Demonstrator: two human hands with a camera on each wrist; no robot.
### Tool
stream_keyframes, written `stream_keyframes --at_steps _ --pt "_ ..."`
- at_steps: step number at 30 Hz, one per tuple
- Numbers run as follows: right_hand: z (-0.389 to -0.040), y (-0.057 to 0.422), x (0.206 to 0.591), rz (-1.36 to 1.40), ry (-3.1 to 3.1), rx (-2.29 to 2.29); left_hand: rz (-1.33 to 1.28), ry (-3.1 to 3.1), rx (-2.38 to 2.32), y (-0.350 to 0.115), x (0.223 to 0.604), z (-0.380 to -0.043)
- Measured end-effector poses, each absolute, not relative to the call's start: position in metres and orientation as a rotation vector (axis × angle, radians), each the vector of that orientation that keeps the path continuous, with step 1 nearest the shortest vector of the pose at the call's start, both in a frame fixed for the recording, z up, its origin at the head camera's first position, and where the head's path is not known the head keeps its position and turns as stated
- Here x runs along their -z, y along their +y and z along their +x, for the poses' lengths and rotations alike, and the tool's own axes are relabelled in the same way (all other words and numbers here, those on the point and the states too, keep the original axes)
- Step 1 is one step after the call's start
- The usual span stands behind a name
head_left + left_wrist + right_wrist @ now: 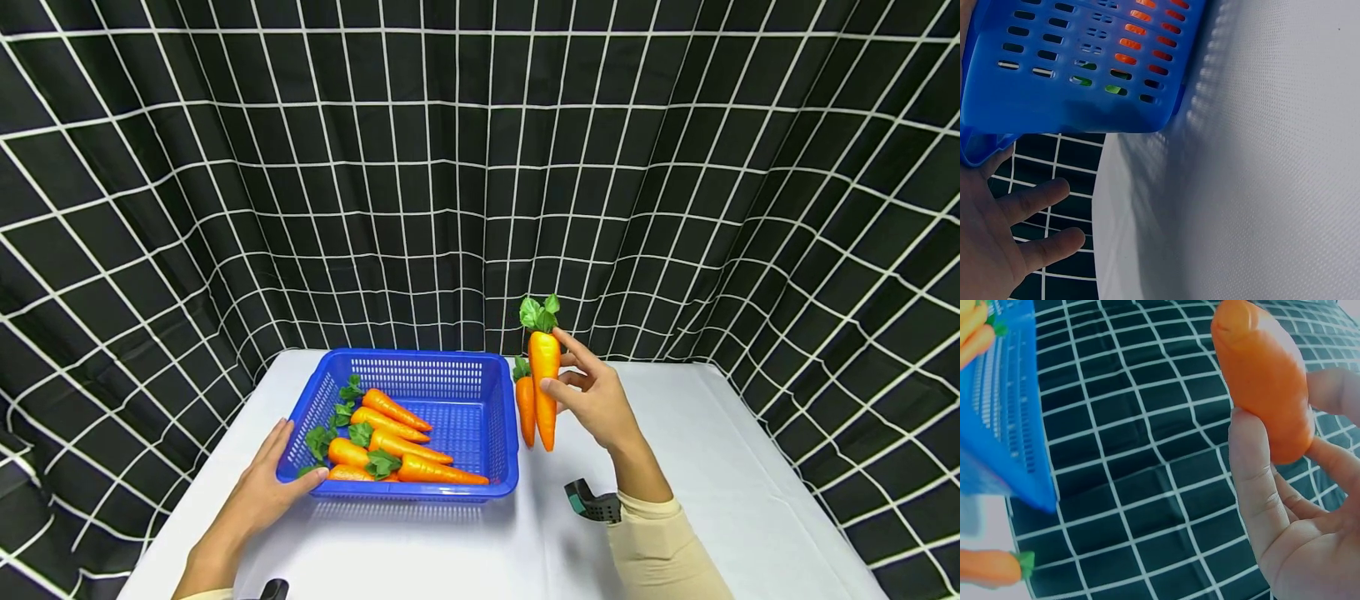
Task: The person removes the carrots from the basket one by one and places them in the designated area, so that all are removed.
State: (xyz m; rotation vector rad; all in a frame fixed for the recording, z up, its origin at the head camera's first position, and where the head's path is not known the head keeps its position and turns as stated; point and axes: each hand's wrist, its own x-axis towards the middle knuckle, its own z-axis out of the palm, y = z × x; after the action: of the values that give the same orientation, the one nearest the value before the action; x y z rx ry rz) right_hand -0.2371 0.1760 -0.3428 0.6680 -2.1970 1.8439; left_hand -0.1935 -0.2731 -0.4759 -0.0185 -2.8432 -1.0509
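Note:
Upright in the head view, an orange carrot with green leaves (544, 367) is pinched between the thumb and fingers of my right hand (596, 396). The right wrist view shows the same carrot (1266, 381) close up, thumb on one side and fingers on the other. A second carrot (524, 408) lies on the table beyond it, beside the blue basket (420, 490). My left hand (258, 483) rests at the basket's front left corner, thumb over the rim and fingers along the outer side. From the left wrist, two straight fingers (1041, 199) stand apart from the basket wall (1072, 112).
Several carrots (390, 408) lie inside the basket, leaves mostly toward its left side. A white-covered table (720, 450) carries the basket. Black cloth with a white grid (450, 192) hangs behind and on both sides.

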Motion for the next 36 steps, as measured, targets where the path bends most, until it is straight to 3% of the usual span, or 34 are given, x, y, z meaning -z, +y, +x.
stream_keyframes --at_steps 12,36 --pt "-0.267 0.209 0.375 0.556 -2.192 -1.851 -0.020 -2.840 1.052 -0.272 0.475 -0.192" --pt "-0.297 0.231 0.405 0.402 -2.273 -1.902 -0.011 -2.844 1.050 -0.272 0.475 -0.192"
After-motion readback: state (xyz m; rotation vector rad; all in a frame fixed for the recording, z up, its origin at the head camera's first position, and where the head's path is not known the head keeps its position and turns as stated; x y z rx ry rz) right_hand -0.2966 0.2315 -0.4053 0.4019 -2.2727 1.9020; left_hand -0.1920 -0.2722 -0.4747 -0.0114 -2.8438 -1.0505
